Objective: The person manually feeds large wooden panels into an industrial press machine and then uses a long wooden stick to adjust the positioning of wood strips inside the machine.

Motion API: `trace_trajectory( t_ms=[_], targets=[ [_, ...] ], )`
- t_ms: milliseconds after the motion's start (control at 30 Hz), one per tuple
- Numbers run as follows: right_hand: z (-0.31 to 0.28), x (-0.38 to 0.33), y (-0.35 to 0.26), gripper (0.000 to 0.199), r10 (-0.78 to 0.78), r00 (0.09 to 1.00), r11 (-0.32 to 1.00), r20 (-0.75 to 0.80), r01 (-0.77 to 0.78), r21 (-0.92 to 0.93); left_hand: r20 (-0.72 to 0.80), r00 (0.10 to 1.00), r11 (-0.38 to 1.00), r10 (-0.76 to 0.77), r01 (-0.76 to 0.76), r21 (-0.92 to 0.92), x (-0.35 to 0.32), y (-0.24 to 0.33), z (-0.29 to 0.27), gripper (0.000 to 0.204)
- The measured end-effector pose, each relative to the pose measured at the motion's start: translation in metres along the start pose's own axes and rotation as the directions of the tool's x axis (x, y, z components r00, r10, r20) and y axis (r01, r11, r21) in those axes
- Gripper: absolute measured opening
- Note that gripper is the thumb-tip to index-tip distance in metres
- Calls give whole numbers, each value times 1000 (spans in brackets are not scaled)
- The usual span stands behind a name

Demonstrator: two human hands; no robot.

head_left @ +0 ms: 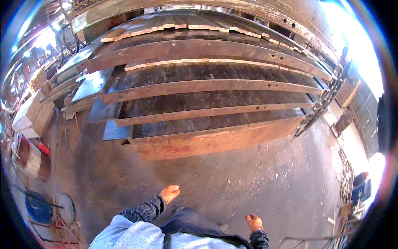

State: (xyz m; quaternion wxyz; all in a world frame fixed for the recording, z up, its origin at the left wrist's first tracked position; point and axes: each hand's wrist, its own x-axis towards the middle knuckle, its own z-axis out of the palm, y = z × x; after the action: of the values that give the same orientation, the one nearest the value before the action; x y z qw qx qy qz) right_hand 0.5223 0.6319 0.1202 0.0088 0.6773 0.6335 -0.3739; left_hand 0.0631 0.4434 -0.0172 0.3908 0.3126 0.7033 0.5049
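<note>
My left hand hangs in front of my body over the floor, its fingers curled in with nothing seen in them. Lower and to the right, my right hand is also curled closed, apart from everything around it. Ahead of both hands stands a large press with stacked thick metal plates. Its lowest plate is nearest to my left hand, with a gap of floor between. Rows of light wooden boards lie on an upper level. A thin line of boards shows on the level below.
Bare concrete floor with scattered chips runs before the press. Dark chain-like linkage lines its right side. At left are pale blocks, a red object and a round-topped stand. Scrap wood lies along the right.
</note>
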Motion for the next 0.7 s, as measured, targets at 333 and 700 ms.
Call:
trace_trajectory(
  t_ms=[333,700],
  targets=[
    [97,-143,-19,44,-176,984,977,-36,179,119,548,779,220,-305,-502,836,-192,-204,-204,29],
    [297,-382,112,36,249,968,958,40,-253,137,678,613,125,-406,-698,705,-284,-226,-308,25]
  ],
)
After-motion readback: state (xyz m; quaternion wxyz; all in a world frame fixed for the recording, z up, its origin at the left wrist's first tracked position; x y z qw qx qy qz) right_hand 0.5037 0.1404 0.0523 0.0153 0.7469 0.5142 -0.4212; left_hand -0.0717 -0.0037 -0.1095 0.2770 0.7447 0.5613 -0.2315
